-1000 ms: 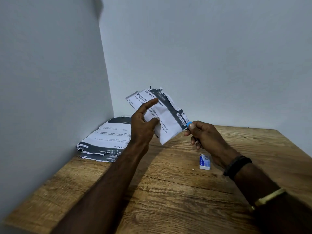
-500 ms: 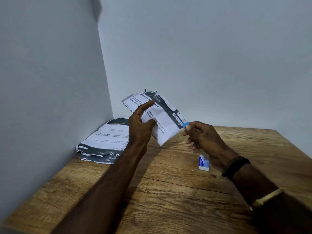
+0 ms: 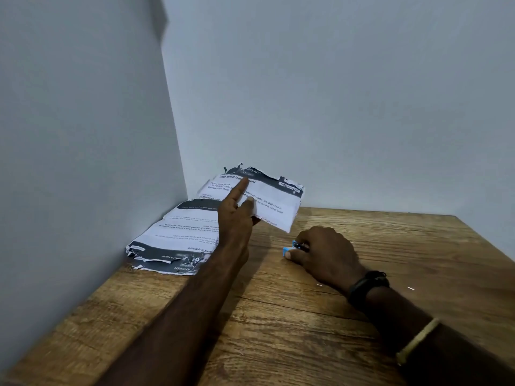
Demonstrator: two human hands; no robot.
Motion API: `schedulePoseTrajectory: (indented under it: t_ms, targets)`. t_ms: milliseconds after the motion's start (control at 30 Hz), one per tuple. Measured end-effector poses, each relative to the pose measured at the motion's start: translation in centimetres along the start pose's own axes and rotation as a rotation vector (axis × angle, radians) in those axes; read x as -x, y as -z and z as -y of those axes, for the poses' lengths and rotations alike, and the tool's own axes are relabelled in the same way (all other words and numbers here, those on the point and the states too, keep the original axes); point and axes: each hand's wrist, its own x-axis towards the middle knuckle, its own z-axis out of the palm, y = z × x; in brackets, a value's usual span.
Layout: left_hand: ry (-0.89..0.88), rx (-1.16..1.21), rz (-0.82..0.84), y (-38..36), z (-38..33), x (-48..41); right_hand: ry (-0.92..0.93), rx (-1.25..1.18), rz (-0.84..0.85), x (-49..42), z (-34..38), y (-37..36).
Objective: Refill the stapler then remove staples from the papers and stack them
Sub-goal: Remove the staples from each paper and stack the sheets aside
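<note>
- The left hand (image 3: pixel 235 215) pinches 1 torn printed sheet (image 3: pixel 267 196) between the thumb and curled fingers. Its index finger (image 3: pixel 240 188) lies straight up the sheet's face.
- The sheet hangs in the air above the far end of the stack of papers (image 3: pixel 178 235), which lies in the far left corner against the wall.
- The right hand (image 3: pixel 326 254) rests low on the table (image 3: pixel 278 316), fingers curled round a small blue-and-white object (image 3: pixel 289 247). I cannot tell whether that is the stapler, a remover or a staple box.
- The step in hand appears to be laying this sheet onto the stack.
- To do it well, lower the sheet flat and square its edges to the pile instead of dropping it, since the ragged dark edges look likely to snag.
- The pile's print reads the opposite way to the held sheet's, so turn the sheet if the stack should match.
- Let go with the thumb only once the sheet lies down, then lift the index finger so nothing drags.
- Check the corners for a leftover staple first, as none can be made out at this size.
- 2 small bright specks (image 3: pixel 411 288), possibly pulled staples, lie on the wood near the right wrist and are best kept off the stack.
</note>
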Motion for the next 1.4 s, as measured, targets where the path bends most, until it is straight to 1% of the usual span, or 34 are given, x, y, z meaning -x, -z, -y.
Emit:
schedulePoseTrajectory:
  t_ms: [133, 200, 267, 300, 400, 500, 600, 667, 833, 933, 1000, 1100, 1200, 1267, 1400]
  targets:
    - [0.055, 0.023, 0.065, -0.6, 0.3, 0.5, -0.022, -0.015, -0.003, -0.3, -0.1, 0.1]
    - [0.081, 0.008, 0.081, -0.9, 0.6, 0.6, 0.009, 0.005, -0.009, -0.2, -0.1, 0.4]
    - [0.101, -0.033, 0.107, -1.2, 0.8, 0.8, 0.041, -0.025, -0.066, 0.0, 0.1, 0.7]
    - [0.105, -0.059, 0.130, -1.3, 0.8, 1.0, 0.038, -0.117, -0.103, 0.0, 0.3, 0.9]
    - [0.125, -0.096, 0.225, -2.0, 1.1, 1.6, -0.061, -0.539, -0.140, 0.1, 1.3, 1.7]
    - [0.159, -0.110, 0.331, -2.6, 1.5, 2.4, -0.206, -0.774, -0.211, 0.0, 1.8, 2.3]
    - [0.180, -0.115, 0.479, -3.3, 2.0, 3.5, -0.307, -1.089, -0.190, 0.3, 2.1, 2.6]
    - [0.224, -0.085, 0.539, -3.7, 2.2, 4.2, -0.342, -1.184, -0.196, 0.4, 2.3, 2.7]
    - [0.267, -0.010, 0.576, -4.4, 2.8, 4.8, -0.426, -1.361, -0.271, 0.2, 2.0, 2.9]
    - [0.188, -0.099, 0.601, -4.4, 2.0, 5.1, -0.463, -1.415, -0.339, -0.2, 0.7, 3.3]
    - [0.121, -0.140, 0.570, -4.3, 1.5, 5.2, -0.513, -1.449, -0.391, -0.6, -0.6, 3.7]
    - [0.119, -0.153, 0.530, -4.8, 1.5, 5.3, -0.568, -1.477, -0.441, -1.0, -2.8, 4.4]
    - [0.130, -0.160, 0.467, -6.6, 2.1, 5.1, -0.580, -1.491, -0.490, -1.2, -4.5, 5.2]
    - [0.095, -0.217, 0.450, -8.3, 2.7, 4.5, -0.597, -1.461, -0.560, -1.3, -5.5, 5.9]
    - [0.043, -0.331, 0.468, -12.5, 3.8, 3.3, -0.650, -1.316, -0.736, -1.2, -8.2, 7.4]
